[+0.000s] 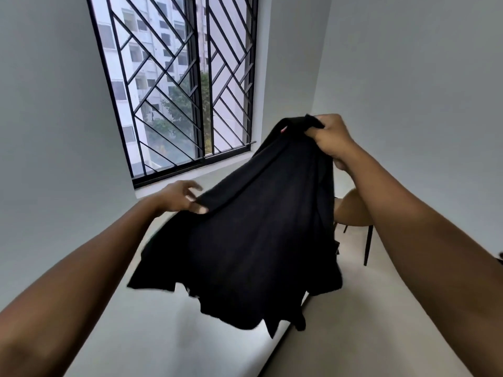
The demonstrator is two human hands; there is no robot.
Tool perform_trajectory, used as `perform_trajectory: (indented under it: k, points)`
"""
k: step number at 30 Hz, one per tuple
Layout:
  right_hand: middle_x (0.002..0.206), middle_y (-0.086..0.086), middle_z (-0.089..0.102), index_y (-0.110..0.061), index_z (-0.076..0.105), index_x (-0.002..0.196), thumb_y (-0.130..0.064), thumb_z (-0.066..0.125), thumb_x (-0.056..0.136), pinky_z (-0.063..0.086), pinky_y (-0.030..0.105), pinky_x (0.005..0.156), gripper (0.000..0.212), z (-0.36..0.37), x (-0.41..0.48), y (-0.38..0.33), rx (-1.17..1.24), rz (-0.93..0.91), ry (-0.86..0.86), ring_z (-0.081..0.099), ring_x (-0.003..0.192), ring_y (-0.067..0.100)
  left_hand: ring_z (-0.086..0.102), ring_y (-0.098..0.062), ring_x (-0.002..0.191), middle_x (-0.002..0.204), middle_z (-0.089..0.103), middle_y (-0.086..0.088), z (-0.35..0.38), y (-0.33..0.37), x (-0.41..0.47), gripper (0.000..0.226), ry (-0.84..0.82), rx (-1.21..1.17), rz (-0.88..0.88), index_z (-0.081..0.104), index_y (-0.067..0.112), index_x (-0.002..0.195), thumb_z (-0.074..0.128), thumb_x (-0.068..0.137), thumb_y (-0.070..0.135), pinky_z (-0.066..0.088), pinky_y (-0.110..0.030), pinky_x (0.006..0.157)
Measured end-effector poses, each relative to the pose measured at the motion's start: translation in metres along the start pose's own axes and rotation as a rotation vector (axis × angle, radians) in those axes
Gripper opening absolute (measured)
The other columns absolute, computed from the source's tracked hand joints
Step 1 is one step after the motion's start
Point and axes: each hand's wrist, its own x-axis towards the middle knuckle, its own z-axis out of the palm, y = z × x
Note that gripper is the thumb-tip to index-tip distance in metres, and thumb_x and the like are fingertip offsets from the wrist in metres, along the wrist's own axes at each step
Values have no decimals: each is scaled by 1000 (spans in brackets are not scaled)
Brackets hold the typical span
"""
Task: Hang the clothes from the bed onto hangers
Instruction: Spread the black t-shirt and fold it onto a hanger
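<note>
Head view is showing a black garment [258, 227] hanging in the air above the pale bed [152, 322]; the right hand [330, 140] is clenching its bunched top edge, while the left hand [183, 198] is pinching a side edge, fingers partly hidden. The cloth is covering most of a tan chair [353, 210] behind it.

Barred window [174, 85], grey walls [408, 63], tan chair [353, 210], daylight

Single head-worn wide-angle view, looking forward and slightly down along both outstretched arms, close on the black garment [258, 227], barred window [177, 85] and corner walls ahead, pale bed [163, 322] below
</note>
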Motion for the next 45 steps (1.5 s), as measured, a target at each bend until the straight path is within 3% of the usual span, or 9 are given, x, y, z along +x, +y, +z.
perform_trajectory:
  k: [6, 12, 15, 23, 29, 33, 38, 41, 45]
  points:
    - [78, -1, 77, -16, 79, 83, -7, 78, 85, 53, 30, 71, 9, 63, -15, -3, -202, -104, -317, 69, 72, 11, 67, -10, 104, 116, 70, -5, 21, 116, -5, 83, 97, -342, 500, 57, 32, 137, 99, 65, 29, 54, -29, 92]
    - [69, -9, 69, -19, 73, 75, -19, 87, 83, 46, 28, 71, 16, 60, -31, 23, -41, -12, -288, 63, 68, 6, 59, -13, 70, 71, 68, 6, 15, 147, 0, 20, 109, -83, 508, 80, 28, 81, 86, 76, 9, 46, -28, 68]
    - [93, 1, 78, -7, 75, 100, -17, 93, 77, 58, 32, 82, 30, 49, -52, 41, 50, 108, -401, 74, 87, 17, 52, -7, 55, 51, 56, 15, 12, 162, -1, 47, 144, -149, 479, 71, 28, 56, 53, 72, -12, 41, -22, 53]
    - [66, 0, 62, -16, 57, 66, -14, 78, 77, 45, 33, 61, 24, 41, -108, 153, -528, 238, -528, 61, 61, 13, 67, -23, 68, 70, 69, -7, 11, 164, -1, 12, 356, -261, 474, 71, 13, 73, 63, 82, 16, 53, -36, 59]
    - [87, 9, 78, -11, 78, 90, -19, 69, 99, 52, 36, 74, 15, -7, -82, 147, -278, 344, -225, 73, 82, 24, 66, -23, 73, 81, 70, -10, 2, 115, 8, 34, 377, -398, 359, 69, 4, 88, 70, 95, 38, 52, -37, 69]
    - [56, -18, 55, -22, 54, 69, -31, 56, 108, 37, 26, 60, 41, 3, -92, 124, -199, 232, -90, 50, 57, 3, 56, -1, 55, 68, 60, 6, -12, 110, -4, 31, 432, -603, 359, 62, 16, 73, 66, 101, 26, 44, -22, 57]
    - [85, -5, 74, -26, 71, 95, -81, 73, 75, 55, 38, 74, 58, 29, -123, 139, -310, 55, -386, 71, 80, 13, 50, -8, 61, 69, 52, 6, -32, 101, -3, 35, 592, -621, 328, 53, 22, 69, 67, 100, 30, 40, -29, 61]
    - [86, -16, 71, -39, 64, 106, -97, 67, 59, 57, 32, 71, 75, 39, -131, 145, -785, -120, -507, 68, 80, 5, 49, -11, 61, 67, 50, 6, -34, 92, -3, 37, 611, -583, 303, 50, 22, 67, 67, 99, 31, 38, -31, 63]
    - [83, -3, 66, -27, 64, 85, -48, 72, 76, 57, 38, 68, 24, 32, -111, 153, -1080, -32, -255, 69, 81, 26, 50, -13, 64, 70, 53, 3, -28, 83, 0, 35, 574, -577, 301, 53, 19, 70, 67, 99, 32, 40, -32, 64]
